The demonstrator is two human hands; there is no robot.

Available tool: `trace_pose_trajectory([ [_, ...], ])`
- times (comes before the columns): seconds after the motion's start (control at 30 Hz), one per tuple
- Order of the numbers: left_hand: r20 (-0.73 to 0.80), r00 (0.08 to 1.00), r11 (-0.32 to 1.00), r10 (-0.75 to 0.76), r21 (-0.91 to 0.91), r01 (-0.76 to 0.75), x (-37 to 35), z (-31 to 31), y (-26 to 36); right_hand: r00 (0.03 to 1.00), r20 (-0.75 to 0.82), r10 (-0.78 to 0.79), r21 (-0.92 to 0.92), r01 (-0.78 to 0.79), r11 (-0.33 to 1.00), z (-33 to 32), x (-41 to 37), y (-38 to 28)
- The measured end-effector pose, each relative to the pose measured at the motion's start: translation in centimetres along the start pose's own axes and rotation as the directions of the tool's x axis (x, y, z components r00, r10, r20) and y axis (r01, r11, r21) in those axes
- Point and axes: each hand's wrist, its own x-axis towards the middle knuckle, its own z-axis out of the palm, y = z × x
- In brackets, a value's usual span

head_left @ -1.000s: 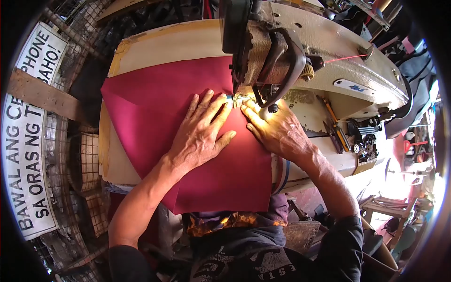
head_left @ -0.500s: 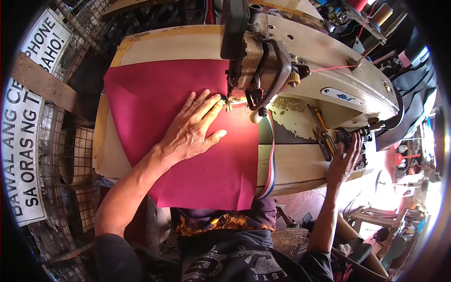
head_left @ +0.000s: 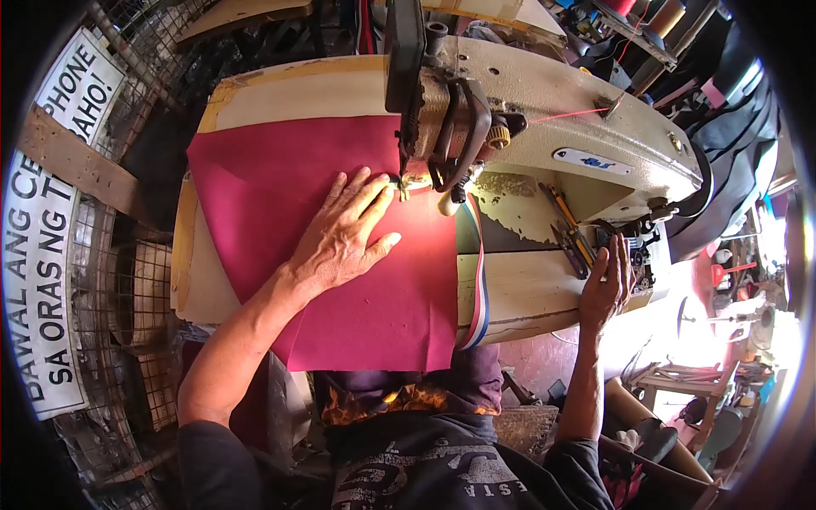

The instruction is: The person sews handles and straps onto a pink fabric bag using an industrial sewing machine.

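My left hand lies flat on a magenta sheet of cloth, fingers spread, its fingertips close to the needle and presser foot of a sewing machine. The cloth drapes over the front edge of the machine bed, above my lap. Beside its right edge a red, white and blue striped ribbon hangs down from near the presser foot. At the right end of the bed, my right hand rests with fingers stretched out, against the dark metal parts there.
Screwdriver-like tools with yellow handles lie on the bed under the machine arm. A red thread runs along the arm, and thread spools stand at the back right. A lettered sign hangs on wire mesh at the left.
The whole view has shifted slightly, so the machine appears a little farther left. My left hand keeps its place on the cloth, and my right hand stays at the bed's right end.
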Motion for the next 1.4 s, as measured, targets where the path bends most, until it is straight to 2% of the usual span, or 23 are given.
trace_pose_trajectory([
  [0.23,0.014,1.000,1.000,0.004,-0.011,-0.004,-0.1,-0.4,0.4,0.998,0.025,0.052,-0.026,-0.051,0.998,0.2,-0.2,-0.1],
  [0.43,0.007,1.000,1.000,0.002,-0.015,-0.001,-0.1,-0.4,0.3,0.999,0.033,0.016,0.038,-0.018,0.999,0.7,-0.5,1.1],
  [0.53,-0.006,1.000,1.000,0.007,-0.002,-0.007,0.0,-0.3,0.3,0.991,-0.117,-0.059,0.007,0.060,0.998,-0.4,0.7,-0.9],
  [0.57,-0.016,1.000,1.000,0.017,0.004,-0.017,0.0,-0.2,0.3,0.996,-0.076,-0.052,0.019,0.054,0.998,-0.3,0.7,-0.1],
  [0.6,-0.027,0.999,1.000,0.026,0.011,-0.026,0.0,-0.2,0.2,0.993,-0.106,-0.046,0.042,0.051,0.998,-0.4,1.4,0.2],
  [0.67,-0.008,1.000,1.000,0.011,-0.012,-0.011,0.1,-0.6,0.1,0.969,-0.221,-0.112,0.092,0.135,0.986,-1.6,4.1,0.8],
  [0.8,-0.003,1.000,1.000,0.000,-0.020,-0.001,0.0,-0.5,0.2,0.930,-0.311,-0.195,0.036,0.216,0.976,-4.6,11.3,4.0],
  [0.87,0.004,1.000,1.000,0.002,-0.014,-0.002,0.2,-0.4,0.0,0.952,-0.274,-0.138,0.054,0.158,0.986,-5.8,15.7,5.4],
  [0.97,-0.010,1.000,1.000,0.018,0.005,-0.018,0.2,-0.2,-0.3,0.957,-0.128,-0.260,0.014,0.264,0.964,-3.9,24.0,12.8],
  [1.0,-0.016,1.000,1.000,0.026,0.014,-0.026,0.2,-0.1,-0.3,0.985,0.015,-0.174,0.067,0.172,0.983,-3.1,26.5,13.6],
  [1.07,-0.005,1.000,1.000,0.014,0.008,-0.014,0.0,0.1,-0.2,0.952,0.306,-0.006,0.127,-0.035,0.991,-2.7,29.7,14.4],
  [1.13,0.004,1.000,1.000,-0.018,-0.018,0.018,0.4,-0.3,-0.2,0.925,0.370,0.085,0.146,-0.149,0.978,-3.0,29.6,15.4],
  [1.2,0.027,0.997,0.994,-0.078,-0.080,0.079,0.7,-0.8,0.2,0.964,0.265,-0.030,0.103,0.003,0.995,-2.8,28.3,19.9],
  [1.23,0.028,0.998,0.995,-0.058,-0.076,0.060,0.9,-0.7,0.1,0.985,0.147,-0.088,0.072,0.078,0.994,-2.3,26.7,21.4],
  [1.27,0.029,0.999,0.997,-0.039,-0.071,0.041,1.2,-0.5,-0.3,0.996,-0.031,-0.085,0.066,0.087,0.994,-0.5,23.1,22.6],
  [1.3,0.037,0.999,0.997,-0.019,-0.068,0.021,1.2,-0.3,-0.4,0.978,-0.209,0.013,0.156,0.020,0.988,2.4,18.6,23.6],
  [1.37,0.036,0.999,0.999,-0.011,-0.033,0.012,1.2,0.2,-0.4,0.935,-0.229,0.271,0.499,-0.126,0.857,5.4,12.2,23.6],
  [1.4,0.037,0.999,1.000,-0.007,-0.014,0.007,1.2,0.4,-0.4,0.903,-0.007,0.429,0.723,-0.292,0.626,4.9,10.9,22.4],
])
